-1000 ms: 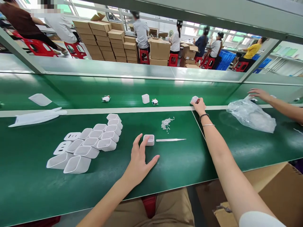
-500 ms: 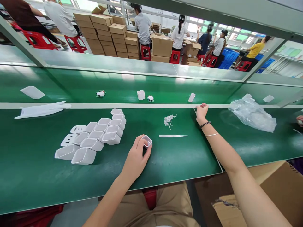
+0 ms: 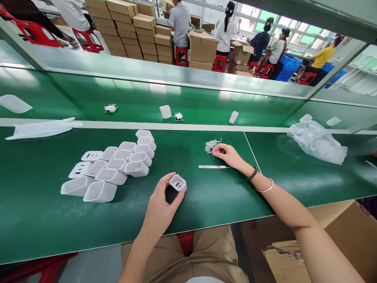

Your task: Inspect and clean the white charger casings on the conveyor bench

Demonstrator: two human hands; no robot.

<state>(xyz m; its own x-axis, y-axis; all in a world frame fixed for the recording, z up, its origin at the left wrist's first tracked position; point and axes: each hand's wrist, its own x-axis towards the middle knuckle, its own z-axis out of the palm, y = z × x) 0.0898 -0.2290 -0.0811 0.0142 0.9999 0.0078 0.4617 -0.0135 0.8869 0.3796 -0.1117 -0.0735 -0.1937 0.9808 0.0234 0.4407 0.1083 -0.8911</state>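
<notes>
My left hand (image 3: pixel 161 204) grips a small white plastic charger housing (image 3: pixel 178 183) between thumb and fingers; its slotted face is turned up. To the right, my right hand (image 3: pixel 231 156) pinches at the edge of a pile of tiny clear pieces (image 3: pixel 210 146). Whatever its fingertips hold is too small to make out. Just below that hand lies a pair of flat metal tweezers (image 3: pixel 209 166), its tip partly covered. Left of my left hand, several open white housings (image 3: pixel 111 176) stand in slanting rows, and two with slotted faces (image 3: pixel 80 169) are at their left edge.
A white glove (image 3: pixel 44 128) lies at the far left. Beyond the pale strip are small circuit boards (image 3: pixel 110 108) and a white housing (image 3: pixel 165 111). A clear plastic bag (image 3: pixel 319 141) rests at the right. An open cardboard box (image 3: pixel 338 236) stands below the table edge.
My right hand has come from the back of the table, leftward and nearer, to the pile. My left hand has turned the housing so its slotted face shows. The view has shifted slightly.
</notes>
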